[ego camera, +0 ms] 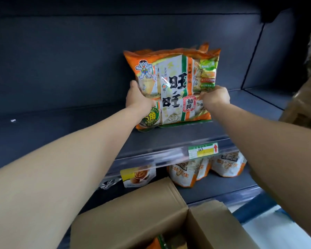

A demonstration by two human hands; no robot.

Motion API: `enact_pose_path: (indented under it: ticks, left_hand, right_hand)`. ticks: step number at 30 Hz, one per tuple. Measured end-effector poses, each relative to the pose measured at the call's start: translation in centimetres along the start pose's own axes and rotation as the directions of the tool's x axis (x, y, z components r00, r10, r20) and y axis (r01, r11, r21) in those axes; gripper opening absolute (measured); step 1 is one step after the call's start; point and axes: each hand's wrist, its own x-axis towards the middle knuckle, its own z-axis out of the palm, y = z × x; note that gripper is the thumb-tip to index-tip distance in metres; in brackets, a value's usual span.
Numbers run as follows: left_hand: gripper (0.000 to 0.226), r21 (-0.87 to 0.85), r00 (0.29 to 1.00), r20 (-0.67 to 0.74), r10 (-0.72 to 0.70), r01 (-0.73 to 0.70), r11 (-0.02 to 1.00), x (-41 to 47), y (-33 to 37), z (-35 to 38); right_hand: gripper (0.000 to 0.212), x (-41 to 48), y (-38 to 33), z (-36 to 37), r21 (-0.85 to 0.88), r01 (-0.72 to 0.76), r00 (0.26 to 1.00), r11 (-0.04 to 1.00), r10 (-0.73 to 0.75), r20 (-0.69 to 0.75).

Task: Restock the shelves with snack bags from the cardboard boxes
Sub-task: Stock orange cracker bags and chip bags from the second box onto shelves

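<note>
A large orange and white snack bag (172, 87) with black characters stands upright on the dark grey shelf (70, 130). Behind it, the top edge of a second orange bag (205, 46) shows. My left hand (137, 99) grips the front bag's left side and my right hand (215, 98) grips its right side, both arms stretched forward. Below me an open cardboard box (133, 216) holds another orange bag (158, 243), only partly seen.
The lower shelf carries orange and white peanut pouches (185, 174) and a yellow nut bag (136, 177). A green and yellow price label (203, 150) sits on the shelf's front rail. Another cardboard box (302, 106) stands at the right. A divider (253, 54) closes the shelf bay's right side.
</note>
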Motion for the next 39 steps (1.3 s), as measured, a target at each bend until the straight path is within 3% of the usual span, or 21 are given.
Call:
enact_pose_path:
  ticks: [5, 11, 16, 20, 22, 24, 27, 30, 32, 36, 39]
  left_hand:
    - [0.059, 0.046, 0.999, -0.006, -0.044, 0.044, 0.998, 0.7, -0.9, 0.7]
    - [0.061, 0.067, 0.996, -0.005, -0.089, 0.090, 0.994, 0.5, -1.2, 0.6]
    - [0.079, 0.116, 0.984, 0.017, -0.178, 0.175, 0.978, -1.3, -0.8, -0.7]
    - [0.063, 0.209, 0.996, 0.004, -0.094, 0.091, 0.974, -4.4, -0.4, -2.8]
    - [0.052, 0.271, 0.997, 0.058, -0.048, 0.030, 0.962, -6.5, -0.8, -3.8]
    - [0.039, 0.302, 0.982, 0.188, -0.028, -0.031, 0.953, -8.9, -1.9, -4.7]
    - [0.018, 0.366, 0.877, 0.466, -0.116, -0.072, 0.928, -12.3, -4.7, -5.3]
    - [0.021, 0.459, 0.683, 0.660, -0.311, -0.039, 0.887, -15.9, -9.0, -5.7]
    - [0.034, 0.517, 0.586, 0.713, -0.385, -0.069, 0.853, -18.0, -11.6, -5.7]
    - [0.042, 0.600, 0.367, 0.765, -0.529, -0.109, 0.793, -20.6, -15.8, -5.4]
    - [0.048, 0.641, 0.306, 0.748, -0.589, -0.101, 0.761, -21.6, -18.5, -5.2]
  right_hand:
    - [0.028, 0.5, 0.7, 0.8, 0.001, 0.025, 1.000, 1.000, -0.025, -0.005]
    - [0.041, -0.4, 1.2, 1.4, -0.061, -0.005, 1.000, 0.998, 0.005, -0.004]
    - [0.044, -4.3, 0.7, 0.6, -0.148, 0.067, 0.988, 0.987, -0.087, -0.129]
    - [0.026, -8.9, 0.3, 0.2, -0.122, 0.184, 0.979, 0.975, -0.193, -0.065]
    - [0.008, -11.6, 0.7, 0.0, -0.126, 0.228, 0.973, 0.966, -0.229, 0.006]
    - [0.002, -14.2, 1.7, 0.3, -0.160, 0.253, 0.966, 0.954, -0.240, 0.099]
    - [0.015, -17.5, 4.1, 1.0, -0.331, 0.259, 0.924, 0.907, -0.133, 0.359]
    - [0.019, -21.3, 6.8, 2.4, -0.553, 0.193, 0.763, 0.810, 0.231, 0.604]
    - [0.020, -23.6, 8.8, 3.1, -0.637, 0.133, 0.673, 0.759, 0.402, 0.620]
    - [0.036, -27.0, 12.4, 4.0, -0.741, 0.146, 0.558, 0.656, 0.564, 0.609]
    - [0.045, -28.6, 14.5, 4.0, -0.787, 0.159, 0.498, 0.596, 0.640, 0.585]
